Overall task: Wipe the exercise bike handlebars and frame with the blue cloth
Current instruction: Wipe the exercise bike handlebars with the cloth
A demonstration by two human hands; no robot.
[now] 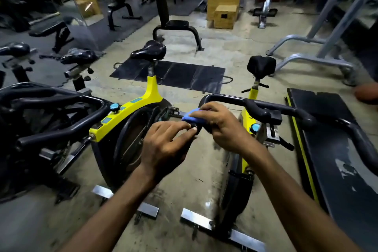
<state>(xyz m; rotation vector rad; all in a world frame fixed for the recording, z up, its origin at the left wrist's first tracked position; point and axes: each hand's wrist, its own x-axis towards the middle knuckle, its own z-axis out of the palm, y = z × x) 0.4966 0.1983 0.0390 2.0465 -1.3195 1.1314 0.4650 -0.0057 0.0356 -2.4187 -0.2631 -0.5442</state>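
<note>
A black handlebar (266,108) of a yellow and black exercise bike (248,119) crosses the right half of the head view. My right hand (221,125) is wrapped around the handlebar's left end and presses a blue cloth (190,115) against it. Most of the cloth is hidden under the fingers. My left hand (165,145) reaches in from the lower left, and its fingertips touch the tip of that bar end just below the cloth.
A second yellow bike (131,114) stands left of my hands, with more dark bikes (51,121) beyond it. A black bench pad (331,145) lies to the right. Floor mats (173,76), benches and wooden boxes (223,6) stand farther back on the concrete floor.
</note>
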